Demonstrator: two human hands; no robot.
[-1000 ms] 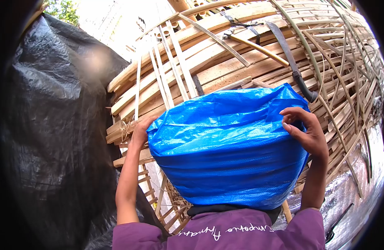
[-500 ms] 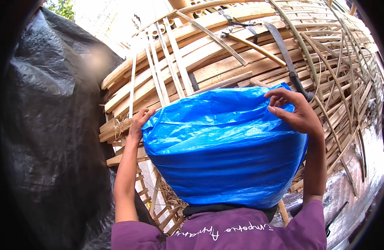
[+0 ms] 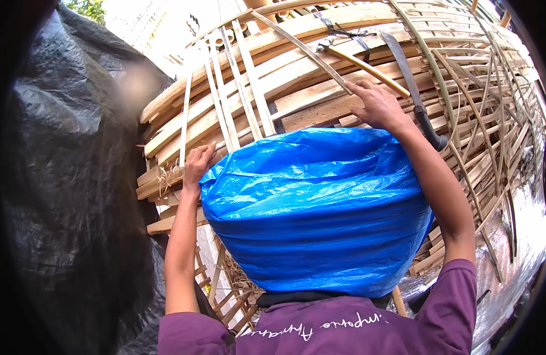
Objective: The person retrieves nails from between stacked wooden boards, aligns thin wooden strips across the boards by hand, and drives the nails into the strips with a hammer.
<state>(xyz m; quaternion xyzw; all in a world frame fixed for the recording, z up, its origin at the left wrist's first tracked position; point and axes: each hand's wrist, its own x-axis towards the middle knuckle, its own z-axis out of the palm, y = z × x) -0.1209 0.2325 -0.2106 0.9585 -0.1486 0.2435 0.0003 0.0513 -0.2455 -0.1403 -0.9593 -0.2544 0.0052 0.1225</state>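
Observation:
A blue plastic tarp covers the lap of the person in the purple shirt. My left hand is at the tarp's upper left corner, fingers curled around the left end of a long bamboo strip that runs behind the tarp. Beyond the tarp's far right edge my right hand reaches out, fingers apart and holding nothing visible. Its fingertips are by the lower end of a slanting bamboo strip. A hammer with a wooden handle lies just past this hand, and a machete lies to its right.
Stacked wooden boards spread out in front. Several pale strips lie across them at the left. A black tarp hangs on the left side. Woven bamboo slats fill the right, with shiny silver sheeting below.
My right hand has moved from above the tarp's right corner forward and left onto the boards, its fingers straightening. My left hand has stayed almost in place.

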